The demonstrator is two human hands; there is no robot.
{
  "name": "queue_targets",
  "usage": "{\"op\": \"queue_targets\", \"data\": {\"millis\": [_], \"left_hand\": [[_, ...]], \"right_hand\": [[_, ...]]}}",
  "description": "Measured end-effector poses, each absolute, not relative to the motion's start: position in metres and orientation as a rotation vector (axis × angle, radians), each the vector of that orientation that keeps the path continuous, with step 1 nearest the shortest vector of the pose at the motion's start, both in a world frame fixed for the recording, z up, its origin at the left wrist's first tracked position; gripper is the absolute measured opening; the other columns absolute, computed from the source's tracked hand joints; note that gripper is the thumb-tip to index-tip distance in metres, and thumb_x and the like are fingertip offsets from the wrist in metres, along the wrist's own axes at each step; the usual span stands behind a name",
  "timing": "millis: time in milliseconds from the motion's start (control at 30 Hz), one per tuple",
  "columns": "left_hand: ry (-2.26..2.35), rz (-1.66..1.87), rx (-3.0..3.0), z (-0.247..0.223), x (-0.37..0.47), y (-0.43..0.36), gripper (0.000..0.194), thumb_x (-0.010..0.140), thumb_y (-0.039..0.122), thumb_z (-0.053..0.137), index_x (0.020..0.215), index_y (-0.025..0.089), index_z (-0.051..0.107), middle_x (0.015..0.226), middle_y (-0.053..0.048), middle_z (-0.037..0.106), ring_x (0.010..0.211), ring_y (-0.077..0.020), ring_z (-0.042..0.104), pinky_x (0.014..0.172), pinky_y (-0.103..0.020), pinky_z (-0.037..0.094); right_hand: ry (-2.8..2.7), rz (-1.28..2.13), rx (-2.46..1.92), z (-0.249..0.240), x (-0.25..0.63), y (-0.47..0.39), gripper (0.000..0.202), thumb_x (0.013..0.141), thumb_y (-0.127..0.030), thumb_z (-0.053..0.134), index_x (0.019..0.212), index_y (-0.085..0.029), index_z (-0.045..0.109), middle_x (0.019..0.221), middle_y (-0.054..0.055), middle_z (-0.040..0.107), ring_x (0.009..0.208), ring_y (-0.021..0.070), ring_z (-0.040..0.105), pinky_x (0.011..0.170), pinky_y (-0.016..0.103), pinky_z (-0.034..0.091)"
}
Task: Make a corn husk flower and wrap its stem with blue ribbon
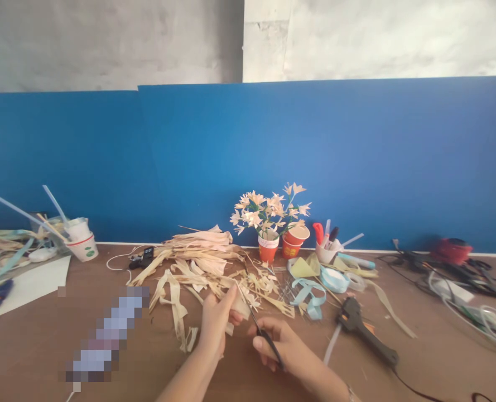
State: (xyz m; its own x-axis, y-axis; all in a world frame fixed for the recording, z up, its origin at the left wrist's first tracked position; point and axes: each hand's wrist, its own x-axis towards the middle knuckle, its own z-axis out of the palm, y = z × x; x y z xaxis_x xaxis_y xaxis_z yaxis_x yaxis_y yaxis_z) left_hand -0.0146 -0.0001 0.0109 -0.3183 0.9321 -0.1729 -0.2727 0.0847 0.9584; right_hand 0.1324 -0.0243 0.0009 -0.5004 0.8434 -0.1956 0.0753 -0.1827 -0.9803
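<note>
Near the table's front middle, my left hand [217,318] pinches a pale piece of dried husk [241,306] between thumb and fingers. My right hand [276,341] is closed round the dark handles of a pair of scissors [268,341]. The blades point up and to the left, against or right beside the husk piece; whether they cut into it is too small to tell. Just beyond both hands lie a pile of dried husks [201,251] and many small pale scraps [268,282].
White husk flowers [268,209] stand in a paper cup [268,248] at the back. A glue gun [365,329] lies to the right with its cord, near blue ribbon [312,296]. Cables and a red object [452,251] are far right. Another cup [82,247] holds sticks at left.
</note>
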Motion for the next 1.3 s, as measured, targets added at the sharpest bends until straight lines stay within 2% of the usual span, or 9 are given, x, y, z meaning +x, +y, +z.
{"op": "queue_targets", "data": {"millis": [133, 367, 833, 1100, 1300], "left_hand": [[1.376, 1.434, 0.751, 0.007, -0.015, 0.001, 0.042, 0.062, 0.055, 0.068, 0.063, 0.016, 0.050, 0.030, 0.005, 0.048, 0.027, -0.0102, 0.045, 0.028, -0.017, 0.032], [1.437, 1.424, 0.720, 0.004, -0.016, 0.003, 0.045, 0.060, 0.059, 0.065, 0.054, 0.018, 0.049, 0.024, 0.004, 0.044, 0.022, -0.0095, 0.038, 0.026, -0.018, 0.029], [1.387, 1.404, 0.821, 0.003, -0.021, 0.006, 0.044, 0.063, 0.062, 0.061, 0.067, 0.019, 0.048, 0.028, 0.008, 0.045, 0.022, -0.0112, 0.041, 0.024, -0.018, 0.027], [1.391, 1.319, 0.829, 0.011, -0.021, 0.006, 0.044, 0.058, 0.057, 0.068, 0.054, 0.019, 0.048, 0.026, 0.006, 0.042, 0.021, -0.0088, 0.037, 0.023, -0.017, 0.024], [1.340, 1.217, 0.734, 0.006, -0.023, 0.006, 0.054, 0.059, 0.063, 0.064, 0.041, 0.018, 0.042, 0.025, 0.004, 0.040, 0.022, -0.0058, 0.034, 0.025, -0.016, 0.019]], "right_hand": [[-1.523, 1.749, -1.052, -0.001, 0.133, -0.025, 0.056, 0.056, -0.062, 0.069, 0.083, -0.016, 0.054, 0.051, -0.007, 0.048, 0.042, 0.0055, 0.042, 0.039, 0.017, 0.028], [-1.528, 1.771, -1.059, -0.003, 0.132, -0.026, 0.055, 0.056, -0.061, 0.070, 0.083, -0.015, 0.055, 0.050, -0.006, 0.048, 0.043, 0.0063, 0.043, 0.039, 0.017, 0.030], [-1.558, 1.780, -1.127, 0.007, 0.133, -0.029, 0.050, 0.059, -0.058, 0.070, 0.080, -0.015, 0.056, 0.046, -0.008, 0.047, 0.036, 0.0038, 0.037, 0.035, 0.016, 0.025], [-1.577, 1.797, -1.106, 0.002, 0.136, -0.027, 0.051, 0.060, -0.057, 0.070, 0.083, -0.013, 0.057, 0.046, -0.007, 0.049, 0.036, 0.0041, 0.038, 0.035, 0.015, 0.026], [-1.615, 1.818, -1.058, -0.002, 0.137, -0.026, 0.053, 0.060, -0.057, 0.069, 0.085, -0.013, 0.057, 0.046, -0.007, 0.049, 0.035, 0.0034, 0.038, 0.034, 0.015, 0.027]]}}
